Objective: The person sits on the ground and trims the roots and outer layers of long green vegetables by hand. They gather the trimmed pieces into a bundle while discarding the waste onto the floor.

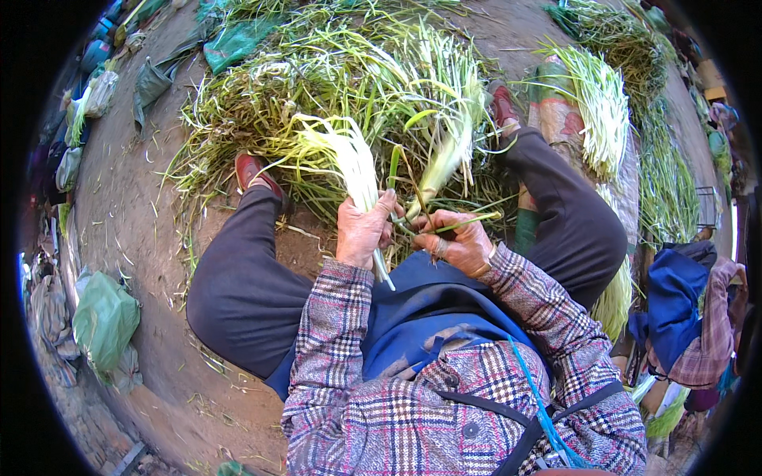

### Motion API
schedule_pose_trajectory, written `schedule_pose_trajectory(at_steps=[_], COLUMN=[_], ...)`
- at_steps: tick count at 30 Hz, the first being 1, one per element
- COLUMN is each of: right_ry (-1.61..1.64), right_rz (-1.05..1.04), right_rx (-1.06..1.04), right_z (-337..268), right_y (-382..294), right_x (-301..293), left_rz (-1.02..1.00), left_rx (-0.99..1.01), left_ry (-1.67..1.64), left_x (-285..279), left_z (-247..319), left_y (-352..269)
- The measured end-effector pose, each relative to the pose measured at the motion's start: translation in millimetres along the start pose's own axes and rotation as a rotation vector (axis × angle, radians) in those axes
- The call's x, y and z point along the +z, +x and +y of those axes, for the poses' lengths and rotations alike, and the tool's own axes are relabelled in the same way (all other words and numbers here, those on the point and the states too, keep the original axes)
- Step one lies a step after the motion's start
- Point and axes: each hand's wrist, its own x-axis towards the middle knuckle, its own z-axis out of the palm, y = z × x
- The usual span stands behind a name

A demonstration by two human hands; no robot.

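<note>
My left hand grips a bunch of pale yellow-white leafy stalks, with tops fanned forward and thin white ends below the fist. Close beside it on the right, my right hand pinches a green stem with a dry brown leaf between thumb and fingers. The two hands nearly meet above the blue apron. A blurred pale-green stalk bundle stands out just beyond the right hand; whether a hand touches its lower end is unclear.
A large heap of green leaves and trimmings lies between and beyond my feet. On the right, white-green stalks rest on a woven sack. A green plastic bag stands at left. A person in a plaid sleeve is at far right.
</note>
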Motion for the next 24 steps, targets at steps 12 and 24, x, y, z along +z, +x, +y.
schedule_pose_trajectory(at_steps=[12, 24], right_ry=[0.318, 0.229], right_rz=[0.075, -0.135], right_rx=[0.049, -0.053], right_z=[-12, -74], right_y=[23, 51], right_x=[-16, -34], left_rz=[0.069, -0.021], left_rx=[0.515, 0.144], left_ry=[0.399, -0.188], left_x=[16, 45], left_z=[-3, 34], left_y=[-11, -34])
